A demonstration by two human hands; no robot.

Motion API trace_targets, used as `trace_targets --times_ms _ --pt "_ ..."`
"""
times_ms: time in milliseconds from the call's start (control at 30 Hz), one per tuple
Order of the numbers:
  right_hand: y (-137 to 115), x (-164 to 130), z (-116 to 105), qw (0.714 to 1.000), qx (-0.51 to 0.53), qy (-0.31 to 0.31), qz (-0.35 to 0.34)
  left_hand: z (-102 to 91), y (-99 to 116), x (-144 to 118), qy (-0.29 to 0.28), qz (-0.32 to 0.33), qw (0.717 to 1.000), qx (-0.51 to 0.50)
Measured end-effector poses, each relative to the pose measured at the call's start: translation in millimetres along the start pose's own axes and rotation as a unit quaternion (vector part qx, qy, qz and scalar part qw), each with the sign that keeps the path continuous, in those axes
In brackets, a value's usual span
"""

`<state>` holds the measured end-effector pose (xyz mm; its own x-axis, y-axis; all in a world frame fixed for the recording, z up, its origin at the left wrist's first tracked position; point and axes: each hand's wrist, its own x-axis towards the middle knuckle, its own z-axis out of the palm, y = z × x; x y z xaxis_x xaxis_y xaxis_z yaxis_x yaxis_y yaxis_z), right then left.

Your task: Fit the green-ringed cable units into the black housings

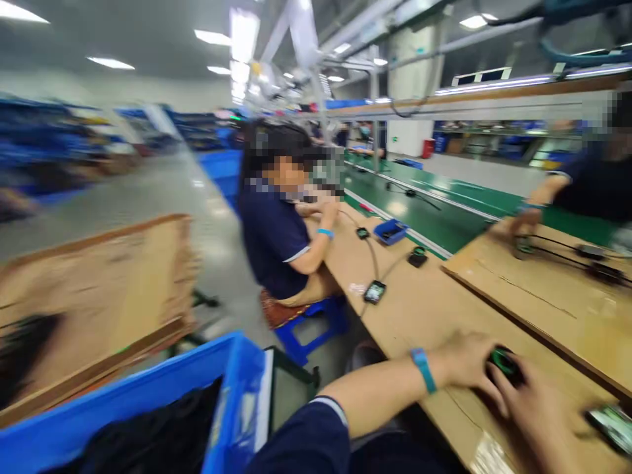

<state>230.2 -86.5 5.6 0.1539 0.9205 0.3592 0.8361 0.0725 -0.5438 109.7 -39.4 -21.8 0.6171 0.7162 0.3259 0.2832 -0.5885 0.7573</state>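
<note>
My left hand (467, 362) and right hand (536, 408) meet over a small black-and-green device (502, 362) at the near edge of the tabletop (424, 309). The device lies between the two grips, touching both; the left fingers curl over its left side, the right hand covers its near right side. Motion blur hides how tightly either grip closes and which way its long axis runs. Neither hand is clearly nearer. A flat phone-like unit (612, 426) lies just right of my right hand. To my left, a blue bin (232, 375); farther along, a seated co-worker (276, 224).
</note>
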Motion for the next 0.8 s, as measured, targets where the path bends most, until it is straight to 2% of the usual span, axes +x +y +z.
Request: trace_targets --times_ms 67,133,200,233,300,367,400,500,533,700,800 --pt "19.4 -11.6 -29.8 1.000 -0.029 -0.011 -0.002 -0.9 -7.4 -6.0 0.085 0.006 0.992 -0.088" --pt "25.7 -17.9 -44.9 0.999 -0.039 0.030 -0.012 -1.6 -15.9 -10.3 0.154 0.006 0.977 -0.149" --pt "26.3 -19.8 -47.4 0.994 -0.047 0.095 -0.019 -2.4 -20.2 -13.3 0.196 -0.005 0.963 -0.184" --pt "26.1 -19.9 -45.7 0.993 -0.055 0.104 -0.024 -3.0 -20.8 -14.3 0.210 -0.016 0.958 -0.196" --pt "26.3 -19.9 -40.3 0.995 -0.073 0.050 -0.042 -4.2 -20.5 -15.1 0.232 -0.047 0.948 -0.213" --pt "26.6 -21.2 -36.9 0.995 -0.085 -0.002 -0.054 -5.2 -19.9 -14.9 0.243 -0.071 0.942 -0.222" --pt "26.3 -22.4 -36.6 0.995 -0.086 0.002 -0.052 -5.4 -19.8 -14.7 0.244 -0.077 0.941 -0.223" --pt "23.6 -26.7 -36.6 0.993 -0.076 0.074 -0.042 -5.4 -19.3 -14.6 0.233 -0.079 0.944 -0.221" --pt "22.5 -27.5 -35.2 0.993 -0.077 0.074 -0.045 -5.3 -18.9 -14.8 0.231 -0.080 0.944 -0.220" --pt "21.6 -23.0 -20.1 0.991 -0.103 -0.077 -0.040 -5.6 -17.5 -15.3 0.222 -0.089 0.947 -0.216" --pt "22.3 -18.6 -18.3 0.992 -0.095 -0.085 -0.021 -5.5 -18.4 -15.3 0.211 -0.080 0.950 -0.215"
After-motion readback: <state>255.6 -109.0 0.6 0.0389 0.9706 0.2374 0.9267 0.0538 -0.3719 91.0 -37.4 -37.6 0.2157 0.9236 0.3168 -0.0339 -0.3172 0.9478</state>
